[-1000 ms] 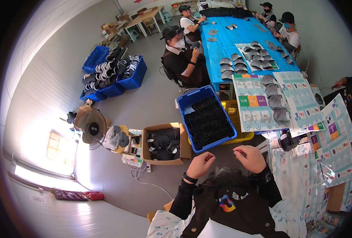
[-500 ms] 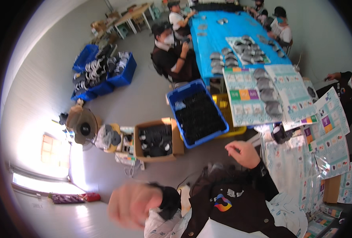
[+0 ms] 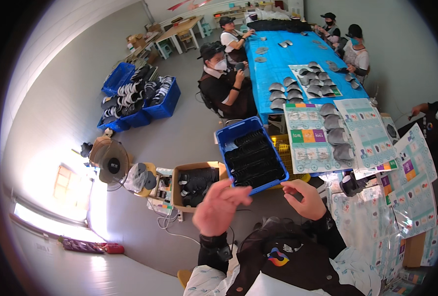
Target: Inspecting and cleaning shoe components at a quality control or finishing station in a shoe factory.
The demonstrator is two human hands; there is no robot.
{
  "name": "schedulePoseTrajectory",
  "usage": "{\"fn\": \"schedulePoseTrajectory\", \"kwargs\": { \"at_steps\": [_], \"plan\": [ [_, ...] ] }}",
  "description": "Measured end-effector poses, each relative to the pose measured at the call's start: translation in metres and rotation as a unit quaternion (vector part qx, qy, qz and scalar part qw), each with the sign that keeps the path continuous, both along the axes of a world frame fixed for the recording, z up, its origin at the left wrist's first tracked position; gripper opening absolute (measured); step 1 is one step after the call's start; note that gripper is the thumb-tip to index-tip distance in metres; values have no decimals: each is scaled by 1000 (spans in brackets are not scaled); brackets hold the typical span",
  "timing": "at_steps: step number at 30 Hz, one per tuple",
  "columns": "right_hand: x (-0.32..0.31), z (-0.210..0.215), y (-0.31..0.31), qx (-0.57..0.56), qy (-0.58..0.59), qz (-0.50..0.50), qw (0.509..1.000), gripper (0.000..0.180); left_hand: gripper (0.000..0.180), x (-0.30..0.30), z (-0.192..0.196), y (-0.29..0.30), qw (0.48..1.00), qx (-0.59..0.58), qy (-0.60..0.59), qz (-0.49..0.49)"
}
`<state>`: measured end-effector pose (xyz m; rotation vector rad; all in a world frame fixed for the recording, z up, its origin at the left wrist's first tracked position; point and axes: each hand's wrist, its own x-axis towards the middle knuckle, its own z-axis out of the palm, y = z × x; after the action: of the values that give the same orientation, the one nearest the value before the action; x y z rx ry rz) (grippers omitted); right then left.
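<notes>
My left hand (image 3: pixel 221 207) is raised in front of the blue crate (image 3: pixel 227 139), palm partly showing, fingers stretched toward the right and slightly blurred. Nothing shows in it. Close to the crate's near right corner, my right hand (image 3: pixel 305 200) hovers with its thumb apart from its curved fingers, also holding nothing I can see. Rows of thin black curved pieces (image 3: pixel 253 157) fill the crate. Just left of it stands a cardboard box (image 3: pixel 222 170) with dark pieces inside, its near right part covered by my left hand.
A yellow crate (image 3: pixel 282 149) sits beside the blue one. Grey curved pieces (image 3: pixel 336 136) lie on printed sheets (image 3: pixel 369 128) at the near end of the blue table (image 3: pixel 271 64). A person (image 3: pixel 224 84) stands left of it; others work around it. A fan (image 3: pixel 111 158) stands left.
My left hand has swung up and right from the lower left to near the blue crate, its fingers now extended. The right hand stays almost in place. The view has tilted slightly upward.
</notes>
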<state>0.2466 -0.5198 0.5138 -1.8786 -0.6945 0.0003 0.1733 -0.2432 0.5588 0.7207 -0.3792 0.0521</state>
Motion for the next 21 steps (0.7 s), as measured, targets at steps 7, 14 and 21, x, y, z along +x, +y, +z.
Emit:
{"fn": "schedulePoseTrajectory", "kwargs": {
  "at_steps": [7,14,21],
  "plan": [
    [1,17,9,18,100,34,994,39,61,21,-97,6,975,105,193,-32],
    [1,33,55,10,-317,132,939,7,71,28,-87,-28,933,-96,294,-181],
    [18,68,-21,473,28,644,600,34,83,27,-91,6,963,-33,236,-127]
  ]
}}
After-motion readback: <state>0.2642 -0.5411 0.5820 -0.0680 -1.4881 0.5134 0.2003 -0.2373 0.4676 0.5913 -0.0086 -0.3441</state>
